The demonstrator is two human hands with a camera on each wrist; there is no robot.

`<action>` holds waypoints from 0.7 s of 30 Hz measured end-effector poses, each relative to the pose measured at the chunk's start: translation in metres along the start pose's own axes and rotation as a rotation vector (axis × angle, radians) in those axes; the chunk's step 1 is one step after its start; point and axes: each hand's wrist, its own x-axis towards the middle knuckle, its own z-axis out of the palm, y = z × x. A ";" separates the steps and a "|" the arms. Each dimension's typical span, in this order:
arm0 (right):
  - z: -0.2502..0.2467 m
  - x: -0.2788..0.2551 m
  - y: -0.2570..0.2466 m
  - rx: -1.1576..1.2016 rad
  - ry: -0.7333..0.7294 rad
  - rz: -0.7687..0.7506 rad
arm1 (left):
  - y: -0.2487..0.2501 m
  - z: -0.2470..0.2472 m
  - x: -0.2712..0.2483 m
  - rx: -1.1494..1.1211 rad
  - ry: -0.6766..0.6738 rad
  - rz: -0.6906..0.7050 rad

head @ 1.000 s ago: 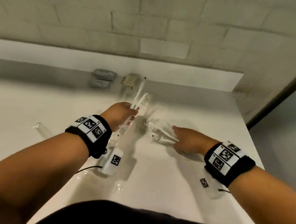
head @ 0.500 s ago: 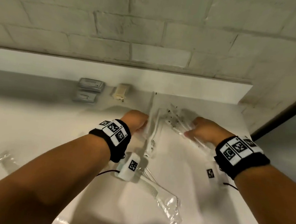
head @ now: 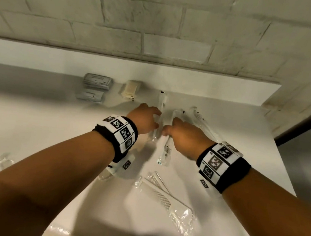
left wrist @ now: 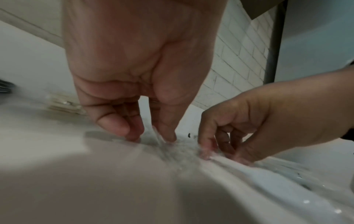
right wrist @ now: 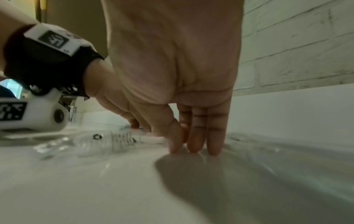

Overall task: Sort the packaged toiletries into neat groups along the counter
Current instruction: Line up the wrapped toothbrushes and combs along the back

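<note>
Clear plastic wrappers lie under both hands; the left hand (head: 145,119) has its fingers bent down, fingertips (left wrist: 170,138) pressing one long wrapped toothbrush (head: 160,107) onto the white surface (head: 36,125), pinching nothing that I can see; the right hand (head: 185,135), just beside it, reaches down with fingers nearly straight, tips (right wrist: 193,147) resting on a second wrapped toothbrush (head: 164,151) that lies roughly parallel to the first. Just right of that hand, more wrapped toothbrushes (head: 201,122) lie fanned at an angle, not yet lined up. Nearer the body lies a wrapped white comb (head: 162,196) with another beneath it, a loose wrapper (head: 4,160) far to the left, and crinkled plastic (head: 56,232) at the near edge. Against the back ledge, grey flat packets (head: 97,81) sit stacked, a cream packet (head: 130,90) beside them.

Judging by the layout, the grey and cream groups look finished; the toothbrush row seems the step in hand, with the fanned ones still to straighten; the combs and stray wrappers remain to be placed; perhaps half done.

Writing: the right wrist view shows a recycling-style symbol (right wrist: 97,136) and a block of small print on a wrapper, too blurred to read; lettering on the grey packets is illegible; no brand can be made out.
</note>
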 end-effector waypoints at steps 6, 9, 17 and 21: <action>-0.010 0.008 0.015 0.014 0.073 -0.028 | -0.007 -0.006 -0.006 -0.026 0.002 -0.008; -0.027 0.014 0.022 0.124 0.166 0.005 | -0.011 -0.012 -0.005 0.007 -0.029 -0.009; -0.073 0.047 0.018 0.821 0.429 0.367 | -0.010 -0.019 -0.008 0.072 -0.030 0.022; -0.036 0.050 0.008 0.528 0.020 0.483 | -0.007 -0.021 -0.013 0.154 -0.059 0.041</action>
